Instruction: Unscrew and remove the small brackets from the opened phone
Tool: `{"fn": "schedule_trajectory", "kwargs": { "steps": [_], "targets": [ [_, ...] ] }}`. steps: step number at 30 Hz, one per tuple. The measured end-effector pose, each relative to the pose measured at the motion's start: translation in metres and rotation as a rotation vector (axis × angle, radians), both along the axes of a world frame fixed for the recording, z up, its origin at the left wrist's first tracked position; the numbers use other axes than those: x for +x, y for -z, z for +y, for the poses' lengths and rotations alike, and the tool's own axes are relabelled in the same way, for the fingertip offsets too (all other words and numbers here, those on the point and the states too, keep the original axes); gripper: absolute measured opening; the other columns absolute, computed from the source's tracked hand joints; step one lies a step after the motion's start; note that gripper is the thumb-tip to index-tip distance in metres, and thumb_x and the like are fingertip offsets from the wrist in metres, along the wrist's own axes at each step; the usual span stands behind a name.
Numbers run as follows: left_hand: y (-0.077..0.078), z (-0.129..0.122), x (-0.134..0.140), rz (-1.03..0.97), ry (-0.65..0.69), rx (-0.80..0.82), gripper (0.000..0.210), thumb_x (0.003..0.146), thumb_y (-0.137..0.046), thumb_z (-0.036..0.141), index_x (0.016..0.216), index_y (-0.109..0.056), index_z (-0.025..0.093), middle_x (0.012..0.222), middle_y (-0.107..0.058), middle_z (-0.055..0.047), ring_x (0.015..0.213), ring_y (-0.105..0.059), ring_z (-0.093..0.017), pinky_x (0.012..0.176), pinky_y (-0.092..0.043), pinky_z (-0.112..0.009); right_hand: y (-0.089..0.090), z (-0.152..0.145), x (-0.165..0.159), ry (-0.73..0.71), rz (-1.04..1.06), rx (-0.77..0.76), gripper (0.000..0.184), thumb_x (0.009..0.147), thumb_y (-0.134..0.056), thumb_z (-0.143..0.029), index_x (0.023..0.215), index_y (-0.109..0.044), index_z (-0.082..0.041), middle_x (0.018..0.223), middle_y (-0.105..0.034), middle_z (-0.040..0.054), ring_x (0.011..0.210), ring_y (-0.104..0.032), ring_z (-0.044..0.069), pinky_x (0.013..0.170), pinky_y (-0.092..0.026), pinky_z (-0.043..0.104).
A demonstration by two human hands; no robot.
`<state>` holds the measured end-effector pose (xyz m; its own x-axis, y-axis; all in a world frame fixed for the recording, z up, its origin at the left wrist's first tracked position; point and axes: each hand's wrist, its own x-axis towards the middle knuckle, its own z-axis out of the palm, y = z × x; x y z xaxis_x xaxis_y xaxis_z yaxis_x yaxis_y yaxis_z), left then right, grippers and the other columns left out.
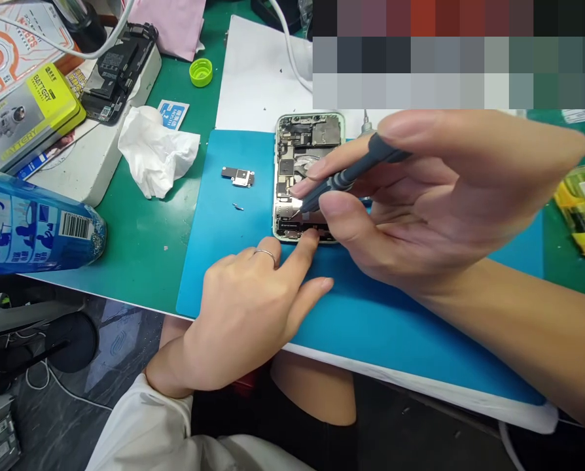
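An opened smartphone (286,167) with a pale green frame lies on the blue mat (238,268), its inner boards showing. My right hand (420,196) grips a slim dark grey screwdriver (341,180). Its thin tip points down at the lower left of the phone's inside; whether it touches a screw is too small to tell. At the phone's bottom edge, my left hand (253,307) rests with its index fingertip on the frame and the thumb apart. A small metal bracket with a dark strip (238,175) and a tiny metal piece (238,207) lie left of the phone. My right hand partly covers the phone's right side.
A crumpled tissue (158,150), a green bottle cap (201,72) and a blue sachet (173,113) lie on the green table. Left are a large blue can (37,222), a yellow battery box (32,118) and another opened phone (118,72). Right is a yellow case (582,209).
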<state>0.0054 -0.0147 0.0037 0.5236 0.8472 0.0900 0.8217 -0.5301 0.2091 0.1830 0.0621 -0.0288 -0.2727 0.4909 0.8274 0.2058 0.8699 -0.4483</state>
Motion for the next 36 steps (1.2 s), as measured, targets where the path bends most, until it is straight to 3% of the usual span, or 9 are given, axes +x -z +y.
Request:
{"fn": "schedule_trajectory", "kwargs": {
  "steps": [5, 10, 17, 25, 30, 33, 36],
  "targets": [
    [0.0008, -0.0006, -0.0002, -0.041, -0.004, 0.005, 0.048, 0.111, -0.04, 0.051, 0.143, -0.062, 0.022, 0.093, -0.068, -0.002, 0.078, -0.067, -0.017, 0.061, -0.042, -0.034, 0.0026, 0.0041, 0.0014, 0.049, -0.012, 0.006, 0.079, 0.088, -0.074, -0.01, 0.156, -0.042, -0.036, 0.13, -0.06, 0.0018, 0.09, -0.071, 0.01, 0.063, -0.067, 0.016],
    [0.0022, -0.0011, 0.0002, -0.08, -0.024, 0.021, 0.046, 0.111, -0.043, 0.049, 0.141, -0.064, 0.022, 0.09, -0.067, -0.001, 0.077, -0.067, -0.017, 0.061, -0.042, -0.035, 0.0036, 0.0055, 0.0016, 0.057, -0.029, 0.053, 0.083, 0.085, -0.075, -0.007, 0.158, -0.041, -0.029, 0.129, -0.06, 0.0041, 0.09, -0.071, 0.011, 0.062, -0.066, 0.015],
    [0.0039, -0.0025, 0.001, -0.087, -0.043, 0.067, 0.048, 0.111, -0.043, 0.05, 0.139, -0.064, 0.017, 0.089, -0.069, -0.002, 0.076, -0.067, -0.015, 0.061, -0.042, -0.034, -0.0011, 0.0019, 0.0001, 0.037, -0.035, -0.021, 0.078, 0.09, -0.068, -0.009, 0.157, -0.039, -0.037, 0.126, -0.061, 0.0014, 0.093, -0.072, 0.011, 0.062, -0.065, 0.016],
    [0.0037, -0.0022, 0.0014, -0.095, -0.046, 0.078, 0.051, 0.11, -0.045, 0.051, 0.133, -0.067, 0.012, 0.088, -0.069, -0.003, 0.077, -0.067, -0.017, 0.061, -0.04, -0.034, 0.0034, 0.0036, 0.0055, 0.062, -0.088, -0.027, 0.088, 0.084, -0.08, -0.014, 0.158, -0.039, -0.037, 0.125, -0.068, 0.0023, 0.095, -0.07, 0.014, 0.065, -0.066, 0.019],
    [0.003, -0.0023, 0.0002, -0.102, -0.04, 0.067, 0.052, 0.111, -0.042, 0.051, 0.134, -0.065, 0.011, 0.087, -0.069, -0.002, 0.077, -0.067, -0.016, 0.063, -0.043, -0.033, -0.0004, 0.0047, 0.0019, 0.005, -0.049, -0.029, 0.077, 0.088, -0.063, -0.008, 0.156, -0.042, -0.037, 0.129, -0.063, -0.0001, 0.095, -0.07, 0.012, 0.065, -0.063, 0.018],
    [0.0028, -0.0014, -0.0007, -0.114, -0.035, 0.055, 0.052, 0.111, -0.042, 0.052, 0.133, -0.066, 0.011, 0.09, -0.069, -0.003, 0.078, -0.067, -0.017, 0.064, -0.044, -0.034, 0.0016, 0.0034, 0.0022, 0.006, -0.032, -0.122, 0.069, 0.087, -0.07, -0.012, 0.149, -0.05, -0.034, 0.127, -0.064, 0.0011, 0.099, -0.072, 0.014, 0.069, -0.065, 0.019],
    [0.0027, -0.0009, -0.0013, -0.154, -0.031, 0.034, 0.052, 0.11, -0.043, 0.052, 0.135, -0.065, 0.012, 0.091, -0.069, -0.002, 0.081, -0.067, -0.017, 0.064, -0.043, -0.034, 0.0019, -0.001, 0.0033, 0.079, -0.037, -0.226, 0.05, 0.089, -0.074, -0.017, 0.135, -0.06, -0.026, 0.125, -0.066, 0.003, 0.099, -0.072, 0.013, 0.072, -0.067, 0.02]
  ]
}}
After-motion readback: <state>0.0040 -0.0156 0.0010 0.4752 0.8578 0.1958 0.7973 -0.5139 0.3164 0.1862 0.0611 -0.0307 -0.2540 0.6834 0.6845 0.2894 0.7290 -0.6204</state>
